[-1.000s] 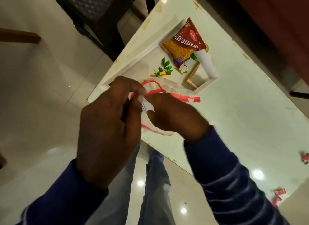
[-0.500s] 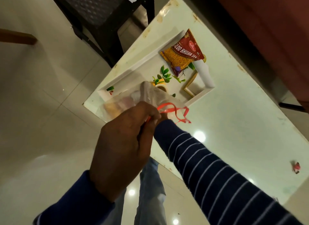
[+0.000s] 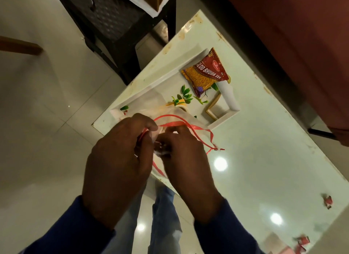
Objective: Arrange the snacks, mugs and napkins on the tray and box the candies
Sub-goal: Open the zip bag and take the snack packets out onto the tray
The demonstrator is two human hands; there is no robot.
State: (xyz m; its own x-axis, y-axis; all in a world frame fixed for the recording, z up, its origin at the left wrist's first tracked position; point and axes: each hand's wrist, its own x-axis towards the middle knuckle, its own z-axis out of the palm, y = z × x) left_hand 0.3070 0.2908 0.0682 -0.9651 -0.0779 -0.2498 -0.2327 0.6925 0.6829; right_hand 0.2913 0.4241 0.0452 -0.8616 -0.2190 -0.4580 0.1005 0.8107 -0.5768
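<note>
A clear plastic bag (image 3: 177, 117) with a red drawstring sits between my two hands above the near end of the white tray (image 3: 166, 79). My left hand (image 3: 117, 159) pinches the bag's mouth and string. My right hand (image 3: 185, 159) grips the bag from the other side. A red and yellow snack packet (image 3: 204, 74) lies on the tray's far end, beside a white rolled napkin (image 3: 229, 96). The tray's floor shows printed green leaves. What the bag holds is hidden by my fingers.
The white table (image 3: 264, 149) runs to the right; red wrapped candies lie near its right edge (image 3: 328, 201) and at the lower right corner (image 3: 302, 243). A dark plastic chair (image 3: 113, 17) stands beyond the tray. Pale floor tiles lie left. My legs show below the table edge.
My right hand came back out of the bag and now grips it next to my left hand. The bag has been drawn closer to me and its red string hangs loose to the right.
</note>
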